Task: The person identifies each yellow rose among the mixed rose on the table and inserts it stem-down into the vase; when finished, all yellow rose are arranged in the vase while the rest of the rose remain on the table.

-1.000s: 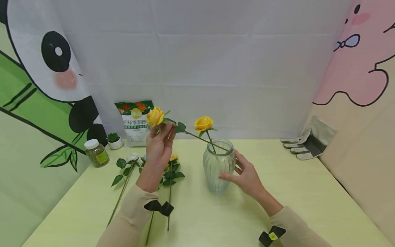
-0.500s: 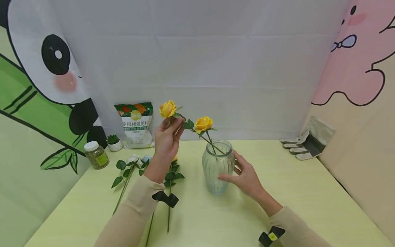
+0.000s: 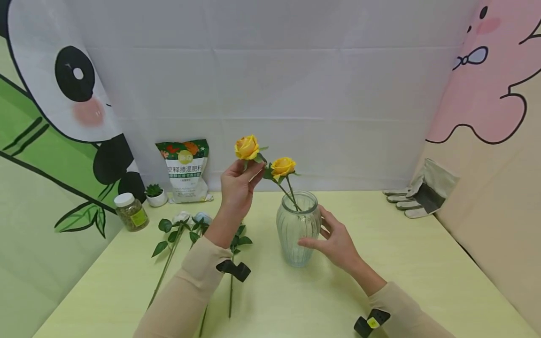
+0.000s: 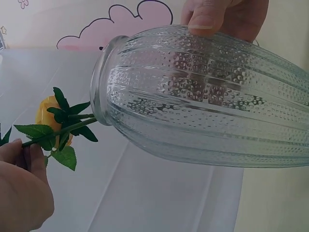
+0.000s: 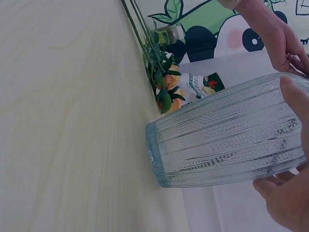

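My left hand (image 3: 238, 190) pinches the stem of a yellow rose (image 3: 247, 148) just under its bloom, above and left of the vase. The lower stem runs down through the mouth of the ribbed clear glass vase (image 3: 298, 230). Another yellow rose (image 3: 283, 168) leans left in the same vase, its bloom above the rim. Around the vase's right side, my right hand (image 3: 334, 239) holds it, thumb across the front. In the left wrist view, fingers (image 4: 36, 159) grip the green stem beside the leaves, and the vase (image 4: 203, 96) fills the middle.
On the left lie several loose flower stems with leaves (image 3: 166, 234), white and blue blooms (image 3: 202, 218) among them. Behind them stand a lidded jar (image 3: 132, 213), a small potted succulent (image 3: 156, 195) and a fertilizer bag (image 3: 186, 171). Work gloves (image 3: 427, 192) lie at the back right.
My left hand has moved right toward the vase with its rose, and the stem has slid deeper and stands steeper. My right hand stays on the vase.
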{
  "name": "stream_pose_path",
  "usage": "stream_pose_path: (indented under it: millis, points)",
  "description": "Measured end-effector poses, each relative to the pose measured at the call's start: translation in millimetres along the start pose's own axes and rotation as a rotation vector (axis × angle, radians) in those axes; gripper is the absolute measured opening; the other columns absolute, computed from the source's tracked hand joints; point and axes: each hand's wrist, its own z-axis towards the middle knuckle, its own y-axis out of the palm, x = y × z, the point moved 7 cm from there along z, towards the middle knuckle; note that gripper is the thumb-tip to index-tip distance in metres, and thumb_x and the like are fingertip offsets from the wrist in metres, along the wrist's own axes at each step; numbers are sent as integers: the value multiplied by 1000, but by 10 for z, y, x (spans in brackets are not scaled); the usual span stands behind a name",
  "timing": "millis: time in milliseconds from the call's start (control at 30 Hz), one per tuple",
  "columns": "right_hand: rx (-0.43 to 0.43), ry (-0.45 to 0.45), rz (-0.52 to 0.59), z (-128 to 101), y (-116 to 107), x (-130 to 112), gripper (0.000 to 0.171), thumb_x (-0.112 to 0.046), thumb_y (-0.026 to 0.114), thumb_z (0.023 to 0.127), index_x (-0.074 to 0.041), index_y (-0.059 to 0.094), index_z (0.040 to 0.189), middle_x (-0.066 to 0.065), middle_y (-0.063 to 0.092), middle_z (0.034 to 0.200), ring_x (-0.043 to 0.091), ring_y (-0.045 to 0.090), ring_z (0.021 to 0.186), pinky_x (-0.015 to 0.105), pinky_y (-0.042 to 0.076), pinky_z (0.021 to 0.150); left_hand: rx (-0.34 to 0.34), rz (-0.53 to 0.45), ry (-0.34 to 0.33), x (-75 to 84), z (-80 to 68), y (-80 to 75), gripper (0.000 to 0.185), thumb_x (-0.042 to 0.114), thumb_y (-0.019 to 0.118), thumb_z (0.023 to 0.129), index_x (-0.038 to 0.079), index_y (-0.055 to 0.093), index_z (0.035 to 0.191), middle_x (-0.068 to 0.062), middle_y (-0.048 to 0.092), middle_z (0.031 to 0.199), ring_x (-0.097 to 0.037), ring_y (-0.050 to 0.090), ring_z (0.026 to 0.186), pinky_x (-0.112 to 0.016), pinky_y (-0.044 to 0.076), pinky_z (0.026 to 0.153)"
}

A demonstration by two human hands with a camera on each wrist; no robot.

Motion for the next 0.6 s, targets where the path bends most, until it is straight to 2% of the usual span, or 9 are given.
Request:
stream_pose_path:
  millis: [167,333,467,600]
  points:
    - [1,8,-5,5,1,-2,93,-13,89,77,-8,37,154,11,40,154,34,43,138,42,40,108,-72,116,45,-16,-32,59,28,-12,65,91,2,73,114,-7,71,104,-21,70,97,-40,56,92]
    - [-2,15,-5,9,-2,4,95,-13,89,77,-8,36,155,11,39,155,34,42,139,41,40,109,-153,240,124,-21,-75,153,34,-8,68,91,-9,64,125,-9,70,113,-32,65,112,-43,54,94]
    - [-4,18,-1,6,-2,7,95,-12,89,77,-7,35,155,11,39,155,34,42,139,40,40,109,-166,250,126,-70,-78,175,34,-8,68,91,-9,64,125,-9,70,112,-40,63,114,-43,54,94]
    - [-8,16,0,-2,-1,9,95,-13,89,77,-7,35,155,12,39,155,34,41,139,41,40,109,-158,248,103,-136,-69,167,33,-8,68,91,-7,66,123,-12,70,112,-32,67,110,-42,55,93]
